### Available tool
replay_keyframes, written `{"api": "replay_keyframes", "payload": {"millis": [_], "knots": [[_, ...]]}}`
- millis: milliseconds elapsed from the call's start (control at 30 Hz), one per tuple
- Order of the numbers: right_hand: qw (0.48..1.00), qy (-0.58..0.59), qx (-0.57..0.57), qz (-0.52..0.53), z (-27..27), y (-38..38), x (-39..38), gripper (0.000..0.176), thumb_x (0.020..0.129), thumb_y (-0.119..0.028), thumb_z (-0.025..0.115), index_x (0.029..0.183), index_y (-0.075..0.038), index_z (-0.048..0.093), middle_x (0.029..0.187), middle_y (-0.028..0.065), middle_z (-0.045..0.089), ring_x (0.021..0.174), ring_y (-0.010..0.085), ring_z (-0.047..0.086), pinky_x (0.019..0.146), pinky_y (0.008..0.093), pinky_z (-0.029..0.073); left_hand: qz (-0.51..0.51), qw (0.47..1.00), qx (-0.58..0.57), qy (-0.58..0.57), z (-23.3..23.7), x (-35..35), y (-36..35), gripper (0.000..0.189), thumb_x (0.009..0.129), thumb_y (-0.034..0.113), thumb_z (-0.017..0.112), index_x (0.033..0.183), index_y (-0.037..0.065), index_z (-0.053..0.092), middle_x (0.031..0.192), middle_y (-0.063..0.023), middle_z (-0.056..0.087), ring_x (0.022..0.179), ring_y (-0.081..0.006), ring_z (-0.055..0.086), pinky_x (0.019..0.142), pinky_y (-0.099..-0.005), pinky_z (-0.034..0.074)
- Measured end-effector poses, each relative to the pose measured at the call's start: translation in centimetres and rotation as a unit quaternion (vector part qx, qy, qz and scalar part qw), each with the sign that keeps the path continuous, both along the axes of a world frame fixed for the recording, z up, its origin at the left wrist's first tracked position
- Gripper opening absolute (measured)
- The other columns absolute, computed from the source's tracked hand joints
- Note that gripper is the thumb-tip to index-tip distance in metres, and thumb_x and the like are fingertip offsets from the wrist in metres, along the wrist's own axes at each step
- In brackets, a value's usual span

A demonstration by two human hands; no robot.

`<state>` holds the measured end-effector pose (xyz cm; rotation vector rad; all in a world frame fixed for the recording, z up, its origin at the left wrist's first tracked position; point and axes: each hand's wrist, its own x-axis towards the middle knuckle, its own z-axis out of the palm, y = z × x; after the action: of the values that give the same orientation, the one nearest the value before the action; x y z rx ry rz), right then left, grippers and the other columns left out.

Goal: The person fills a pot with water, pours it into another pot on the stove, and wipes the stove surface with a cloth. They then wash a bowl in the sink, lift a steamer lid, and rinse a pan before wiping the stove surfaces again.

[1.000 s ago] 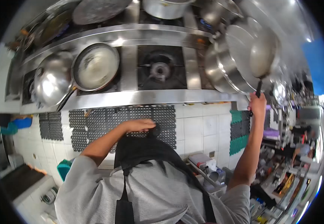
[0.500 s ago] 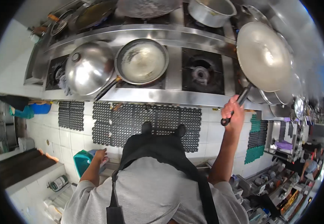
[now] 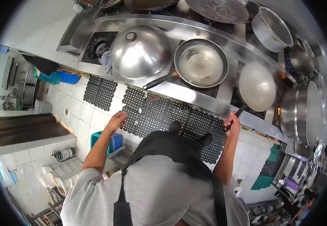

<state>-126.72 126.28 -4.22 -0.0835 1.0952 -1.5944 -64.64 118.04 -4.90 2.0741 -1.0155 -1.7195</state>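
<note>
The handle (image 3: 240,111) of a pale pan (image 3: 257,86) is clasped in the right grip (image 3: 231,124), the fingers wrapped around it. The pan is held over the stove (image 3: 189,96), just right of a skillet (image 3: 202,64); whether it is borne by the burner beneath cannot be told. The left grip (image 3: 117,121) is held above the floor (image 3: 95,119), fingers half curled; whether they are pressed together cannot be told. The skillet is flanked on its left by a lid (image 3: 142,54).
</note>
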Motion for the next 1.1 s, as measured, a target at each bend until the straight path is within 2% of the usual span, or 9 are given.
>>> {"api": "replay_keyframes", "payload": {"millis": [233, 400, 500, 533, 600, 700, 867, 933, 1100], "knots": [[0.995, -0.073, 0.063, 0.024, 3.9, 2.4, 1.0, 0.067, 0.098, -0.069, 0.039, 0.119, -0.008, 0.058, 0.089, 0.0088, 0.065, 0.075, 0.0248, 0.063, 0.068, 0.0397, 0.055, 0.009, 0.999, -0.043, 0.026, 0.6, -2.5, -6.8, 0.040, 0.099, 0.035, 0.063, 0.129, 0.008, 0.060, 0.111, -0.0016, 0.066, 0.088, -0.0145, 0.065, 0.068, -0.0267, 0.049], [0.962, -0.072, 0.258, 0.062, -12.6, 21.2, -0.2, 0.066, 0.098, -0.067, 0.042, 0.128, -0.010, 0.059, 0.102, 0.0155, 0.070, 0.085, 0.0307, 0.070, 0.076, 0.0494, 0.059, -0.042, 0.998, 0.004, 0.050, -6.1, -1.5, -5.1, 0.043, 0.100, 0.033, 0.059, 0.131, 0.002, 0.055, 0.098, -0.0022, 0.062, 0.085, -0.0145, 0.060, 0.075, -0.0302, 0.054], [0.777, 0.068, 0.569, 0.260, -17.4, 35.0, 3.3, 0.056, 0.097, -0.058, 0.052, 0.131, -0.013, 0.057, 0.110, 0.0117, 0.070, 0.085, 0.0258, 0.070, 0.070, 0.0438, 0.058, -0.415, 0.901, -0.121, -0.029, -17.6, 5.3, -1.6, 0.022, 0.100, 0.032, 0.055, 0.106, 0.012, 0.063, 0.085, -0.0014, 0.059, 0.072, -0.0124, 0.058, 0.067, -0.0339, 0.050], [0.738, 0.014, 0.631, 0.238, -15.7, 37.1, 5.2, 0.055, 0.098, -0.059, 0.049, 0.129, -0.014, 0.057, 0.107, 0.0126, 0.069, 0.082, 0.0255, 0.069, 0.066, 0.0432, 0.057, -0.127, 0.976, 0.174, 0.031, -18.8, 4.1, 0.1, 0.017, 0.099, 0.024, 0.054, 0.103, 0.012, 0.065, 0.076, -0.0041, 0.059, 0.064, -0.0149, 0.057, 0.063, -0.0361, 0.050], [0.725, -0.078, 0.658, 0.191, -12.5, 40.3, 7.9, 0.056, 0.099, -0.063, 0.044, 0.128, -0.016, 0.056, 0.104, 0.0143, 0.068, 0.080, 0.0254, 0.069, 0.062, 0.0440, 0.056, -0.597, 0.753, -0.148, -0.234, -19.2, 5.3, 1.7, 0.019, 0.096, 0.024, 0.057, 0.109, 0.012, 0.065, 0.072, -0.0045, 0.062, 0.065, -0.0211, 0.061, 0.059, -0.0391, 0.051], [0.781, -0.107, 0.607, 0.100, -10.0, 43.4, 7.0, 0.061, 0.098, -0.067, 0.041, 0.129, -0.017, 0.055, 0.100, 0.0156, 0.067, 0.081, 0.0263, 0.069, 0.066, 0.0484, 0.056, 0.010, 0.980, 0.188, -0.070, -17.5, 0.0, 2.9, 0.020, 0.096, 0.024, 0.057, 0.109, 0.011, 0.064, 0.080, -0.0055, 0.063, 0.070, -0.0212, 0.061, 0.060, -0.0397, 0.052], [0.818, -0.034, 0.569, -0.078, -8.9, 42.4, -3.4, 0.067, 0.093, -0.073, 0.047, 0.116, -0.011, 0.055, 0.099, 0.0183, 0.066, 0.067, 0.0296, 0.067, 0.060, 0.0483, 0.057, 0.098, 0.983, 0.152, -0.014, -16.0, -5.6, 2.0, 0.021, 0.096, 0.024, 0.057, 0.110, 0.009, 0.063, 0.093, -0.0072, 0.064, 0.079, -0.0214, 0.062, 0.063, -0.0408, 0.052], [0.824, 0.112, 0.543, -0.120, -9.4, 42.0, -12.0, 0.056, 0.097, -0.066, 0.047, 0.107, -0.011, 0.054, 0.057, 0.0105, 0.053, 0.044, 0.0276, 0.056, 0.047, 0.0462, 0.055, 0.096, 0.988, 0.116, 0.023, -15.4, -7.9, 1.5, 0.022, 0.096, 0.024, 0.057, 0.110, 0.009, 0.063, 0.098, -0.0078, 0.064, 0.082, -0.0214, 0.062, 0.064, -0.0412, 0.052], [0.944, 0.150, 0.212, -0.205, -4.1, 42.6, -38.1, 0.049, 0.100, -0.047, 0.053, 0.134, -0.013, 0.047, 0.112, 0.0113, 0.061, 0.089, 0.0247, 0.066, 0.071, 0.0423, 0.061, -0.064, 0.990, -0.097, 0.075, -10.4, -17.2, 2.7, 0.021, 0.098, 0.030, 0.056, 0.084, 0.015, 0.055, 0.066, 0.0024, 0.048, 0.057, -0.0123, 0.049, 0.050, -0.0316, 0.041]]}}
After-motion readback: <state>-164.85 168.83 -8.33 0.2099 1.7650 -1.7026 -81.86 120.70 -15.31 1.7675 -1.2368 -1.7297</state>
